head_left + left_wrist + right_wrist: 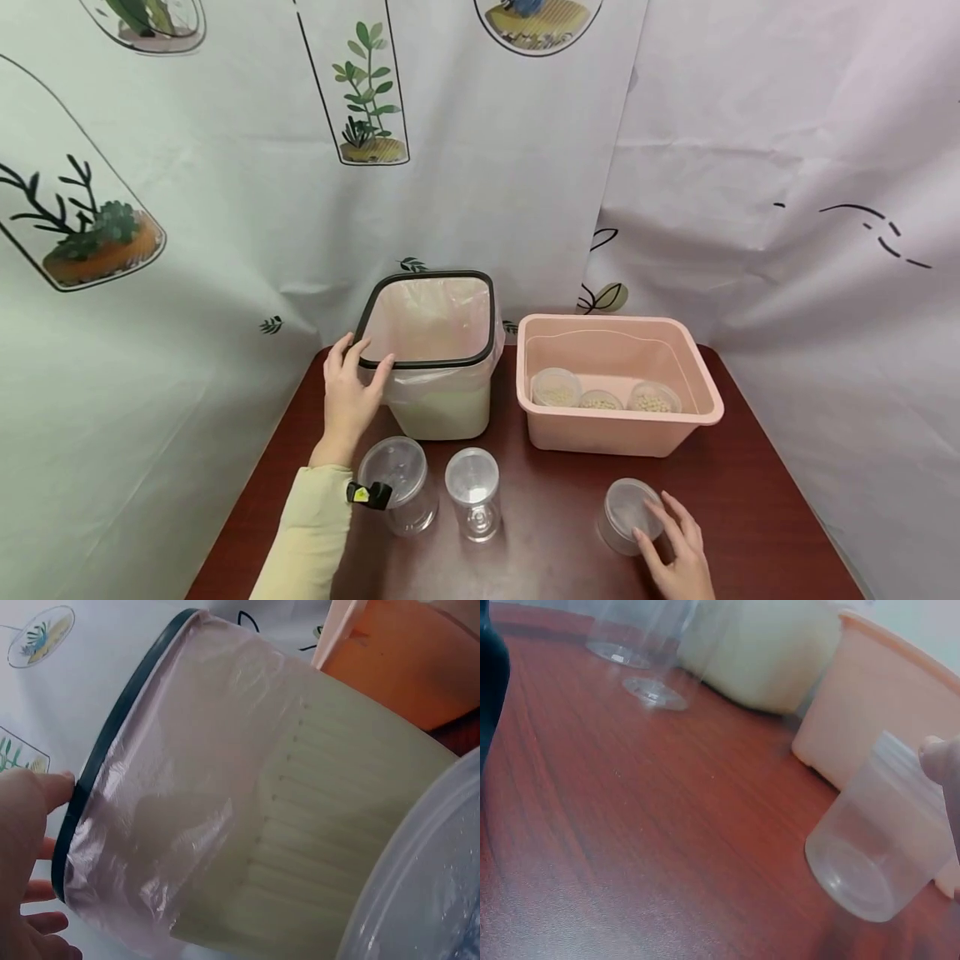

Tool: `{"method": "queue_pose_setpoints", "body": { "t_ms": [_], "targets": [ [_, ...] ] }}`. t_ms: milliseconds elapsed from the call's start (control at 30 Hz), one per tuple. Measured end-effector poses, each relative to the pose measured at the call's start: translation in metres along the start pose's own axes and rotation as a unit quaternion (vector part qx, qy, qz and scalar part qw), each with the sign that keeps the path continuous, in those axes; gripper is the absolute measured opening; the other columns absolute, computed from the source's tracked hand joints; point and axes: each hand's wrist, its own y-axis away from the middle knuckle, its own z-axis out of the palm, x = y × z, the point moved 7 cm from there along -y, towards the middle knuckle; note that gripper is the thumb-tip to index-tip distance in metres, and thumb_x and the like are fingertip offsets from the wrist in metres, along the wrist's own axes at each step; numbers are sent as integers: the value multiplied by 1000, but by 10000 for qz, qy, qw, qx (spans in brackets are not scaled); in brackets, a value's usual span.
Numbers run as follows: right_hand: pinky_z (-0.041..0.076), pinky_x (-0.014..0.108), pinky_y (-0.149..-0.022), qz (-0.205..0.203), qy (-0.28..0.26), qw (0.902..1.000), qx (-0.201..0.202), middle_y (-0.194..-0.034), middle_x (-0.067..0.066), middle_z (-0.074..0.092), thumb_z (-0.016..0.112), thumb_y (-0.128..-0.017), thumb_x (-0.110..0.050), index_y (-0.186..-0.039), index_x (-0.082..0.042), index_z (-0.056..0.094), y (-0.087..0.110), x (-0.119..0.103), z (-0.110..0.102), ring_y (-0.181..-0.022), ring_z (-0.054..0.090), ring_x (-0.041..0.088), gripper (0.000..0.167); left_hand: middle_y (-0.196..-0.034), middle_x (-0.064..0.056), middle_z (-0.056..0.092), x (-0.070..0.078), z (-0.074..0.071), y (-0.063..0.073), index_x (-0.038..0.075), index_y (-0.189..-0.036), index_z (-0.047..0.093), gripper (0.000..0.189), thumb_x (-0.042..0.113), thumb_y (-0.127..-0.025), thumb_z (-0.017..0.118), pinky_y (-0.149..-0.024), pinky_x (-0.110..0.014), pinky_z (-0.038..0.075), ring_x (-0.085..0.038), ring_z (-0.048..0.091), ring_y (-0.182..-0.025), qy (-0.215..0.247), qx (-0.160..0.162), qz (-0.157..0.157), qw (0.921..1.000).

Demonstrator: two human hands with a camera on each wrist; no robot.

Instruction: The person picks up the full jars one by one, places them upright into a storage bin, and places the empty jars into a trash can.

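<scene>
My left hand [352, 396] is at the near left corner of the cream trash can [442, 412]. Its fingers are spread and lightly bent, the thumb tip right at the dark rim [105, 746]. A translucent pinkish liner [176, 735] folds over the can's edge. At the right, my right hand [678, 554] holds a lidded clear plastic jar [628, 508] near its top, thumb and fingers about the lid; the jar stands low at the table. The right wrist view shows only the thumb [941, 765] and a fingertip beside the jar [885, 825].
A pink basin [600, 429] stands beside the can, with several round containers of pale pellets, one being a tub [557, 387]. A wide lidded jar [408, 496] and a narrower one [474, 492] stand before the can on the dark red table [547, 533]. A printed curtain [487, 200] hangs behind.
</scene>
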Motion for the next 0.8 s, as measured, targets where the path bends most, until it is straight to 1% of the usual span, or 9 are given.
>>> {"method": "queue_pose_setpoints", "body": {
  "t_ms": [100, 233, 367, 467, 533, 600, 767, 800],
  "targets": [
    [24, 11, -96, 42, -50, 10000, 12, -120, 29, 50, 79, -61, 1, -110, 0, 66, 2, 3, 2, -121, 38, 9, 51, -133, -20, 43, -4, 2, 1, -2, -117, 60, 46, 25, -82, 72, -94, -54, 34, -38, 37, -122, 40, -67, -90, 9999],
    [25, 9, -95, 45, -77, 10000, 18, -117, 28, 50, 82, -55, 2, -112, 0, 64, 4, 4, 4, -120, 38, 2, 60, -132, -21, 43, -10, 3, 3, -4, -113, 61, 45, 25, -81, 73, -93, -52, 36, -37, 40, -121, 174, -107, -197, 9996],
    [25, 6, -92, 196, -125, 9997, 30, -116, 25, 49, 84, -52, 3, -115, -1, 62, 6, 5, 9, -118, 37, -2, 66, -132, -20, 44, -14, 3, 5, -3, -110, 63, 42, 24, -80, 74, -82, -46, 42, -35, 48, -112, 296, -3, -197, 9994],
    [25, 6, -92, 372, -185, 9991, 17, -118, 23, 49, 85, -52, 3, -117, -2, 61, 7, 8, 14, -117, 36, -3, 70, -131, -17, 46, -16, 1, 5, -2, -106, 64, 39, 24, -79, 75, -74, -42, 42, -33, 52, -106, 335, 134, -162, 9992],
    [25, 6, -91, 465, -220, 9987, 5, -119, 23, 48, 86, -51, 3, -119, -2, 60, 8, 11, 17, -117, 36, -3, 73, -130, -16, 48, -16, 0, 5, -1, -104, 65, 38, 24, -78, 76, -74, -42, 42, -33, 52, -106, 370, 202, -143, 9990],
    [25, 5, -90, 547, -232, 9982, 13, -121, 24, 47, 86, -51, 3, -120, -4, 59, 9, 13, 20, -117, 35, -4, 75, -129, -16, 49, -17, -1, 4, 0, -103, 66, 38, 25, -78, 76, -78, -43, 42, -33, 51, -111, 396, 221, -131, 9989],
    [27, 6, -90, 494, -369, 9980, 159, -120, 26, 48, 85, -50, 9, -119, -1, 59, 8, 11, 20, -116, 37, -3, 75, -127, -16, 52, -18, 1, 4, 1, -103, 68, 39, 28, -76, 77, -86, -46, 42, -31, 48, -117, 344, 179, -140, 9992],
    [28, 6, -90, 462, -402, 9980, 169, -120, 26, 48, 85, -49, 10, -119, 0, 60, 8, 9, 19, -116, 38, -2, 74, -127, -16, 52, -19, 1, 5, 1, -103, 68, 39, 28, -76, 78, -86, -46, 42, -31, 48, -116, 331, 179, -151, 9992]
  ]
}}
